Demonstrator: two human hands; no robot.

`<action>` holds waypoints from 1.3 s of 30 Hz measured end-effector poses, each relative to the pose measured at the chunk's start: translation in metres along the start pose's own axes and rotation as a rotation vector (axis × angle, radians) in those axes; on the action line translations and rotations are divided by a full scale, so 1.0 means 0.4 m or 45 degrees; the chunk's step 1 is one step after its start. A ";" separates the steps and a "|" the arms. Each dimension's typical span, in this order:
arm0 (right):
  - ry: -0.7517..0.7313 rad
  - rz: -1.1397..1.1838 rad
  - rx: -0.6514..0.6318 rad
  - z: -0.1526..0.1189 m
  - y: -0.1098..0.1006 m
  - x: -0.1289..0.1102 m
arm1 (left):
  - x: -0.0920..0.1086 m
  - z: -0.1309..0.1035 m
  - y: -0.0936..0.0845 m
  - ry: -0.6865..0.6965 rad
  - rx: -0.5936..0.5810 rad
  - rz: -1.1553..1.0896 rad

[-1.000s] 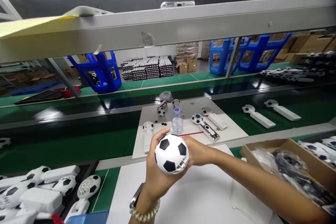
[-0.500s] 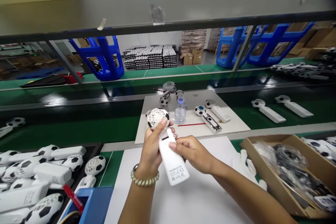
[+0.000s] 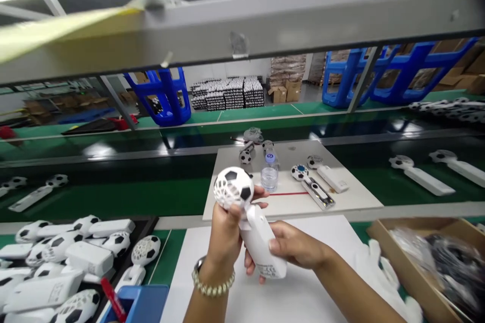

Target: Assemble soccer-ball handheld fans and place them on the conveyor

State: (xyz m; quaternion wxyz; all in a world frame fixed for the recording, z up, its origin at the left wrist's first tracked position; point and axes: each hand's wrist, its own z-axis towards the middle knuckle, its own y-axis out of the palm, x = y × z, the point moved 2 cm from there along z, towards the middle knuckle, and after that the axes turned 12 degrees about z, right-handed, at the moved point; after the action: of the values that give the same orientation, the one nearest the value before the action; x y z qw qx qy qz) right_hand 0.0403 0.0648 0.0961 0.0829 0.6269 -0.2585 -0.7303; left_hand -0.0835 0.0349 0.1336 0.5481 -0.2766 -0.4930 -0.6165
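Note:
Both hands hold a white handheld fan (image 3: 261,245) with a football-patterned head, above a white work surface (image 3: 246,303). My left hand (image 3: 225,232) wraps around the neck just below the round head, its thumb in front. Lower down, my right hand (image 3: 299,246) grips the handle, thumb on the near face and fingers behind it. The handle slants down to the right, with small print near its end. Beyond my hands, an opened fan (image 3: 318,192) with its inside showing lies on a pale board (image 3: 364,199), beside a closed fan (image 3: 332,177) and a clear bottle (image 3: 269,176).
At left, a dark tray (image 3: 146,227) holds a heap of fans, next to a blue bin (image 3: 151,298) with a red pen (image 3: 113,300). A white glove (image 3: 382,272) and a cardboard box (image 3: 382,227) of bagged cables stand at right. Fans lie on the green belt (image 3: 151,189); a beam (image 3: 303,25) crosses overhead.
The fan has turned in my hands, so the head shows more of its black patches and the handle's side. My view has tilted up, and another fan shows on the belt at left.

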 end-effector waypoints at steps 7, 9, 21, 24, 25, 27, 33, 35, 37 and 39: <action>-0.313 -0.464 0.329 -0.013 -0.060 -0.037 | 0.027 -0.043 0.033 0.192 0.058 0.417; -0.336 -0.493 0.345 -0.016 -0.061 -0.039 | 0.035 -0.053 0.044 0.219 0.063 0.437; -0.717 -1.107 1.137 -0.024 -0.092 -0.037 | 0.011 -0.036 0.037 0.855 0.114 1.107; -1.009 -1.311 1.285 -0.041 -0.093 -0.054 | 0.005 -0.033 0.037 0.770 0.040 1.062; -1.099 -1.398 1.302 -0.047 -0.088 -0.061 | 0.007 -0.033 0.036 0.738 0.021 1.006; -1.250 -1.581 1.295 -0.059 -0.074 -0.076 | 0.014 -0.034 0.033 0.719 -0.011 0.868; -1.415 -1.721 1.144 -0.090 -0.023 -0.107 | 0.038 -0.030 0.016 0.581 0.051 0.368; -1.416 -1.614 1.040 -0.100 -0.002 -0.109 | 0.033 -0.022 0.007 0.363 0.159 0.089; -1.419 -1.493 0.921 -0.107 0.020 -0.103 | 0.023 -0.012 0.002 0.176 0.271 -0.096; -1.402 -1.375 0.819 -0.108 0.040 -0.090 | 0.014 -0.002 0.000 0.074 0.343 -0.187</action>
State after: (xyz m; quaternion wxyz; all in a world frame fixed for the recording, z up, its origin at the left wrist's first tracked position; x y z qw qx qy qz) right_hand 0.0856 0.0553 0.1318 -0.5997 0.2113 -0.1220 -0.7621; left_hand -0.0848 0.0321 0.1381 0.5479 -0.1457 -0.5740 -0.5908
